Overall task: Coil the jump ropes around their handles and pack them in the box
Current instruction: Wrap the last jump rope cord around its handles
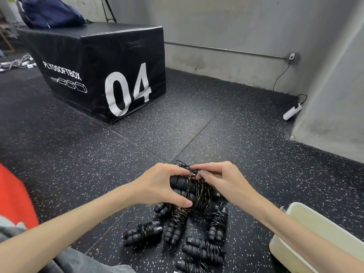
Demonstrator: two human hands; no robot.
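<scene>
I hold a black jump rope [195,191] above the floor, its thin cable coiled around the paired handles. My left hand [163,186] grips the handles from the left, thumb underneath. My right hand [218,179] pinches the cable's end at the top of the coil. Below them several coiled jump ropes [197,239] lie in a pile on the floor. A pale box [299,243] sits at the lower right, partly hidden by my right forearm.
A black plyo soft box [102,67] marked 04 stands at the back left with a dark blue bag [51,13] on top. A white power strip [292,111] lies by the grey wall. Red fabric [13,200] is at the left edge. Speckled black rubber floor all around.
</scene>
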